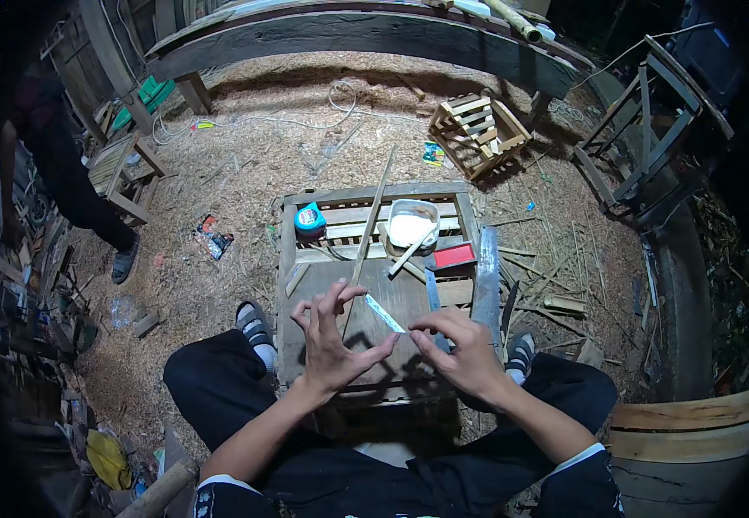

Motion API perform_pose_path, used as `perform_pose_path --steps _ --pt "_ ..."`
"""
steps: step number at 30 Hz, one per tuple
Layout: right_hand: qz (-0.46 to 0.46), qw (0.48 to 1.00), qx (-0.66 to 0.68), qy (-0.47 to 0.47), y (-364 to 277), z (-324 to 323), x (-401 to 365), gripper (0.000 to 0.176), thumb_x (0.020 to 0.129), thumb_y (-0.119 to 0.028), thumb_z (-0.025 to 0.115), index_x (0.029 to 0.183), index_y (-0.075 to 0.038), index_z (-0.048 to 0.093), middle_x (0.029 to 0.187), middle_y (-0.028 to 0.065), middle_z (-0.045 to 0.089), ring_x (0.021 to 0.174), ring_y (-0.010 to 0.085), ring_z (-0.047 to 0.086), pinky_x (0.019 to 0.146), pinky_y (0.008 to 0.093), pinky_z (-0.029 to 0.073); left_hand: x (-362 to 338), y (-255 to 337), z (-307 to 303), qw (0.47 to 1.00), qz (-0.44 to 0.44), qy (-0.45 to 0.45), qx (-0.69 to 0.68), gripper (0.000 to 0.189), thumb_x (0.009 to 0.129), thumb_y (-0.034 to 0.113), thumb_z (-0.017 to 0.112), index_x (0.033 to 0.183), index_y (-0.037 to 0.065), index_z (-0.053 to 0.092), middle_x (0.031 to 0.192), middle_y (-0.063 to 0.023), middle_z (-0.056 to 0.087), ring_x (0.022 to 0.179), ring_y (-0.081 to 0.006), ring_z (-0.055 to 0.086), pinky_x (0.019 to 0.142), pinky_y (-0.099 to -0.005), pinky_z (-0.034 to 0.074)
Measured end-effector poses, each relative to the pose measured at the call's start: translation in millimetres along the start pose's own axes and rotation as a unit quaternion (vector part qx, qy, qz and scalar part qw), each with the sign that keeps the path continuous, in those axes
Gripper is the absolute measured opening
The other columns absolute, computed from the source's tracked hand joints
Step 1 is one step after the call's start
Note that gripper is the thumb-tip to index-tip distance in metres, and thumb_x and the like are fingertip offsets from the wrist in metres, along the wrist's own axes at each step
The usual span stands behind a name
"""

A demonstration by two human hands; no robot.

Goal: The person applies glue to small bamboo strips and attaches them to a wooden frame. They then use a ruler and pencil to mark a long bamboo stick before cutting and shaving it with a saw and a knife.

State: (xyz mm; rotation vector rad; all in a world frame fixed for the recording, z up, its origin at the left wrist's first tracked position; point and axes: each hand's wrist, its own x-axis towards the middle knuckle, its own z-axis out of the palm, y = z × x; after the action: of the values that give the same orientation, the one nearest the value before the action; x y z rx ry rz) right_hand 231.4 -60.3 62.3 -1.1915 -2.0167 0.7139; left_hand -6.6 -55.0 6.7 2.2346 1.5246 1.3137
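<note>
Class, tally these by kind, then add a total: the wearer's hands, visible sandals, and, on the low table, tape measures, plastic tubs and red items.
Hands: 2 (left hand, right hand)
Sandals: 3 (wearer's left sandal, wearer's right sandal, other person's sandal)
Tape measures: 1 (tape measure)
Tubs: 1 (tub)
Red items: 1 (red item)
Total: 8

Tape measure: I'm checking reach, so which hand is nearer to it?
Left. The left hand is on the near side of the tape measure, slightly to its right; the right hand is nearer the person too, but much farther right.
</note>
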Motion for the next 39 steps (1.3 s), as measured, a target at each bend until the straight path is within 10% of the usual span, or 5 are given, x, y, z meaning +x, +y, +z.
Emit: perform_pose_path --steps 12,25,33,39 --pt "-0.131 0.987 -0.053 0.083 0.4 3.2 0.6 0.021 0.081 -0.006 0.086 0.099 -0.002 0.076 0.095 0.0116 0.072 0.084 0.0284 0.070 0.069 0.0387 0.056 -0.9 14.1 -4.5 0.995 -0.055 -0.031 -0.081 0.116 0.070 0.021 0.098 0.160 0.008 0.025 0.134 -0.0095 0.068 0.129 -0.0226 0.044 0.110 -0.0364 0.037" --pt "-0.156 0.979 -0.033 0.128 -0.5 13.8 9.5 0.022 0.078 -0.005 0.086 0.097 -0.002 0.074 0.092 0.0120 0.072 0.081 0.0305 0.069 0.070 0.0401 0.055 1.4 11.4 -7.9 0.996 -0.064 -0.027 -0.063 0.117 0.071 0.039 0.098 0.159 0.008 0.027 0.138 -0.0050 0.066 0.113 -0.0174 0.059 0.107 -0.0479 0.022" --pt "-0.156 0.979 -0.071 0.108 -4.4 7.0 15.5 0.020 0.076 -0.007 0.085 0.093 -0.004 0.075 0.088 0.0086 0.072 0.082 0.0279 0.068 0.071 0.0390 0.055 12.3 5.6 -27.8 0.986 0.149 0.013 0.074 0.054 0.078 0.032 0.089 0.129 0.027 0.072 0.144 0.0007 0.063 0.114 -0.0203 0.051 0.100 -0.0453 0.026" --pt "-0.160 0.974 -0.136 0.080 -12.4 0.9 10.2 0.023 0.074 -0.007 0.088 0.092 -0.006 0.076 0.091 0.0066 0.073 0.085 0.0270 0.069 0.075 0.0387 0.055 11.5 11.1 -22.3 0.975 0.196 0.005 0.106 0.037 0.081 0.031 0.087 0.117 0.029 0.078 0.151 0.0004 0.060 0.117 -0.0200 0.045 0.098 -0.0445 0.026"
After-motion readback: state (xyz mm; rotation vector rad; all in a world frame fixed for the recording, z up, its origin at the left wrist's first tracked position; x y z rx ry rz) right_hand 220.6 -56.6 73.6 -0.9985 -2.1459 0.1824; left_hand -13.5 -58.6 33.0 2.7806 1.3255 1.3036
